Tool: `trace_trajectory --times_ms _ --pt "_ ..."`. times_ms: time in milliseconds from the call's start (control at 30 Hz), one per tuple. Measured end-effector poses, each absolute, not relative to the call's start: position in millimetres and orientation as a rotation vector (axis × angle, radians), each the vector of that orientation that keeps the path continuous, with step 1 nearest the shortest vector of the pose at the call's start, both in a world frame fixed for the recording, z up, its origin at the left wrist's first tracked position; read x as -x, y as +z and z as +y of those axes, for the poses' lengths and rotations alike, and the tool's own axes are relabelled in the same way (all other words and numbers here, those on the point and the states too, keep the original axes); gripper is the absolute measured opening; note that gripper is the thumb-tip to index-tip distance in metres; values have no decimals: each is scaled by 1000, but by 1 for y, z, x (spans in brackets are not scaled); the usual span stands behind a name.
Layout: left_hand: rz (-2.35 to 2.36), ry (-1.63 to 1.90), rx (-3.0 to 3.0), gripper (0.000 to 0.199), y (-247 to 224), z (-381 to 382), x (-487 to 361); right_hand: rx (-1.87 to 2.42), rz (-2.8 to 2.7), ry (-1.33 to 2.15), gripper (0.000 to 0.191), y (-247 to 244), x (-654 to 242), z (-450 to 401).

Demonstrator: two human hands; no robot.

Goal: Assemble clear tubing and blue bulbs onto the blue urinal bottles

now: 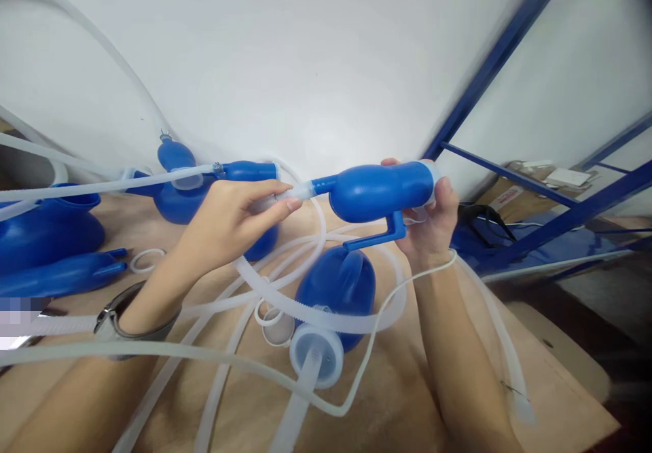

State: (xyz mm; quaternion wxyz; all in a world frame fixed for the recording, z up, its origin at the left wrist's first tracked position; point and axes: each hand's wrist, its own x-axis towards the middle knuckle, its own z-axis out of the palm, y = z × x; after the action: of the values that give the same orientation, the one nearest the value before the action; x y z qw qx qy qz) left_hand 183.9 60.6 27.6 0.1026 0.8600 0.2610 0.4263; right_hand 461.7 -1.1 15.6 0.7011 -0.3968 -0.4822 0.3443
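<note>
Brown tabletop (402, 399) below; on it, blue plastic bottle (349, 280), opaque, so contents can't be told. Above it, handled blue tubular fitting (382, 188), mid-air btwn hands. R hand (430, 229) wraps its wide end; L hand's (234, 215) thumb + fingers pinch translucent hose (304, 191) at its narrow neck. Prob. best: brace body, align hose w/ neck, even pressure. Small white ring (147, 252) on table, far L.
</note>
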Motion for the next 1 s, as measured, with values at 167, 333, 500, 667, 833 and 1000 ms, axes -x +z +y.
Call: trace_trajectory --times_ms 167,333,500,667,833,1000 --pt "741 1261 -2625 32 27 61 -182 785 -1233 553 52 17 -477 3" --pt "584 1484 -2818 23 25 61 -180 715 -1546 311 54 19 -493 2" --pt "682 1626 -2903 21 23 60 -178 675 -1668 -22 27 18 -489 -3" --pt "584 1460 -2870 25 25 52 -182 665 -1661 -226 32 20 -480 -8" --pt "440 1480 -2736 20 28 47 -188 679 -1648 -274 34 22 -477 -11" --pt "409 1406 -2748 22 29 46 -188 623 -1734 -332 34 25 -481 -8"
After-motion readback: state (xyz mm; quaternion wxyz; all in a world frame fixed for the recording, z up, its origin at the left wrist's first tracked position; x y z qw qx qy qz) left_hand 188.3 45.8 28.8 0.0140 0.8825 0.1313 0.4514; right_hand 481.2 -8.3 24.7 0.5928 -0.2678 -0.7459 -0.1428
